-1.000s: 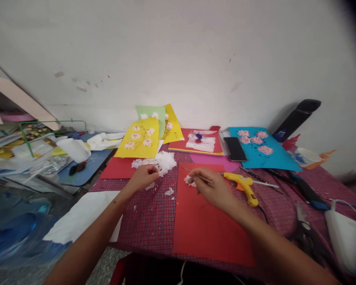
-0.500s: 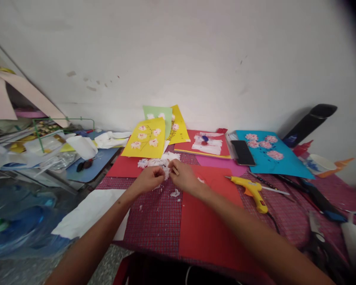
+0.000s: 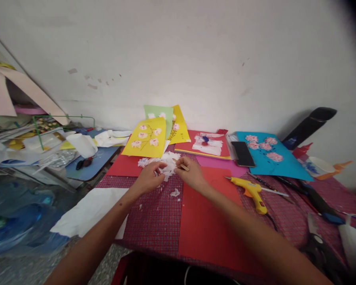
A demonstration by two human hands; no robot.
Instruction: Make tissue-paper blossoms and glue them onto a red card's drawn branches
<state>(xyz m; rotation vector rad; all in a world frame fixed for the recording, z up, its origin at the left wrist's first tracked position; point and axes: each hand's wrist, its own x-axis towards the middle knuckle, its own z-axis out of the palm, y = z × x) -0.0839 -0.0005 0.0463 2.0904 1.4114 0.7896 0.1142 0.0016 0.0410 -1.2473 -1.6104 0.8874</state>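
Note:
My right hand (image 3: 191, 173) grips a thin wooden stick (image 3: 184, 167), its flat pale end showing between thumb and fingers. My left hand (image 3: 150, 177) is just left of it, fingers curled but apart, with nothing visible in them. Beyond both hands lies a heap of torn white tissue paper (image 3: 168, 159). One crumpled tissue flower (image 3: 144, 162) with bluish specks sits on a red sheet at the heap's left. A small white scrap (image 3: 175, 192) rests on the checked cloth below my hands.
Red paper (image 3: 209, 221) lies under my right forearm, white paper (image 3: 89, 209) by my left. A yellow glue gun (image 3: 252, 190), phone (image 3: 243, 153) and scissors (image 3: 319, 241) are to the right. Yellow (image 3: 146, 138) and blue (image 3: 273, 152) flower pictures stand toward the wall.
My hands have drawn apart a little, the right one shifting right. The left fingers have opened, and more of the wooden stick now shows in my right hand.

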